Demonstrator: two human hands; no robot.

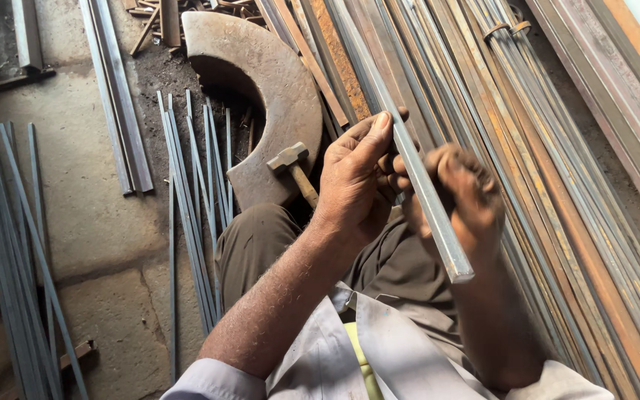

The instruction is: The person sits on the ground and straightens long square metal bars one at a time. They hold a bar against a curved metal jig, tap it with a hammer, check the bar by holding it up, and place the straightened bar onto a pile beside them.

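Square steel bar [409,159], being held in both hands.
Left hand [357,181] and right hand [457,196] fingers are gripping it; hammer [294,167] is lying nearby.

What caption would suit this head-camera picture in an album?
Both hands, left hand and right hand, grip a long steel bar above a hammer resting on a curved iron block.

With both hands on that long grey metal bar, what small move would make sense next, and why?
Probably draw the metal bar a little further toward the body. Its cut end already sticks out past the right hand, the left hand steadies it, and the rest lies among the stacked rods.
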